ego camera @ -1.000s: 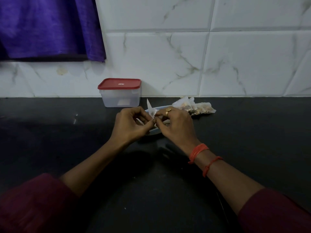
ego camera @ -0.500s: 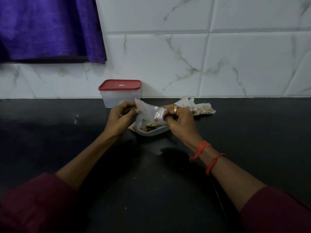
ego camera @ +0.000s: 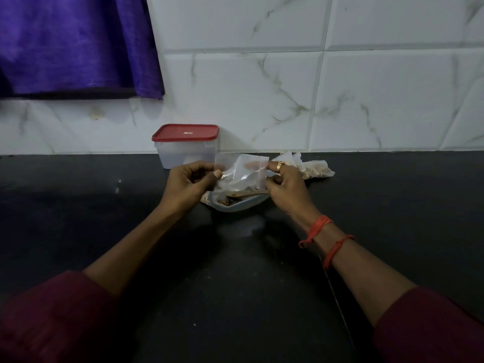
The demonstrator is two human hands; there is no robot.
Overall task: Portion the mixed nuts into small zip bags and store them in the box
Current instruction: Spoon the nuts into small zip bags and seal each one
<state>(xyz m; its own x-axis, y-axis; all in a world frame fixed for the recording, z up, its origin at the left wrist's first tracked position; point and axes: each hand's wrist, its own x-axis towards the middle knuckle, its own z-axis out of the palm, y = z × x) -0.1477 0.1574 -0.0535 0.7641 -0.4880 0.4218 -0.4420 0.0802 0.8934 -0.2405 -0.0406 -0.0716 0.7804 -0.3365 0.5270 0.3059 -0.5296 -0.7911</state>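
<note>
A small clear zip bag (ego camera: 239, 172) is held spread out between my hands, above a pale plate (ego camera: 243, 205). My left hand (ego camera: 190, 183) pinches its left edge and my right hand (ego camera: 284, 183) pinches its right edge. The plate holds some mixed nuts (ego camera: 227, 203) and a wooden spoon (ego camera: 246, 193). Behind my left hand stands a clear plastic box (ego camera: 186, 148) with its red lid on. A pile of clear bags with nuts (ego camera: 313, 169) lies behind my right hand.
The black countertop (ego camera: 235, 258) runs up to a white marble-tile wall (ego camera: 314, 87). A purple cloth (ego camera: 76, 45) hangs at the upper left. Both my sleeves are dark red, and orange threads wrap my right wrist.
My hands were close together on a folded bag; they have moved apart and lifted a little, and the bag is now spread flat between them.
</note>
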